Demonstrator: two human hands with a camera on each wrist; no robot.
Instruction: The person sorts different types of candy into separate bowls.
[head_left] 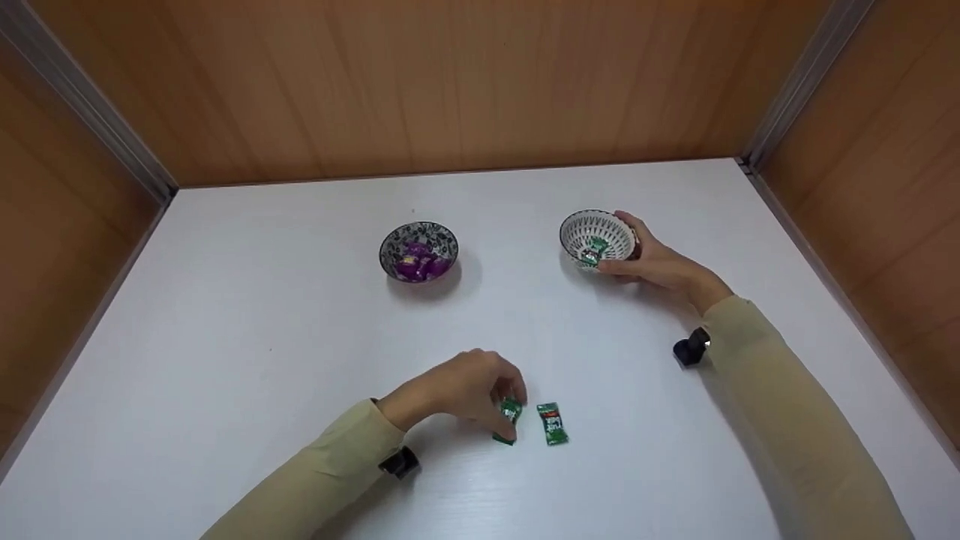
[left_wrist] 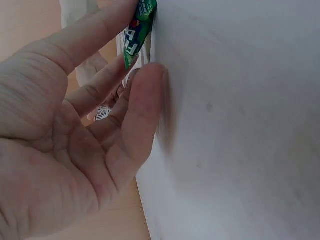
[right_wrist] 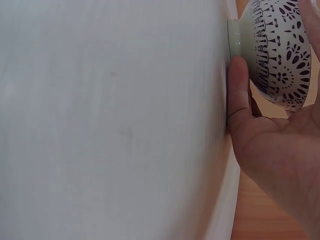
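Observation:
In the head view, my left hand is low over the white table, thumb and fingertips pinching a green-wrapped candy. The left wrist view shows this green candy at the fingertips, close to the tabletop. Another green-wrapped candy lies flat just right of that hand. My right hand holds a white patterned bowl from its right side, thumb near the rim. Green candies lie inside it. In the right wrist view, a finger rests beside the foot of the bowl, near the tabletop.
A dark floral bowl holding several purple-wrapped candies stands left of the white bowl. Wooden panels enclose the white table at the back and both sides.

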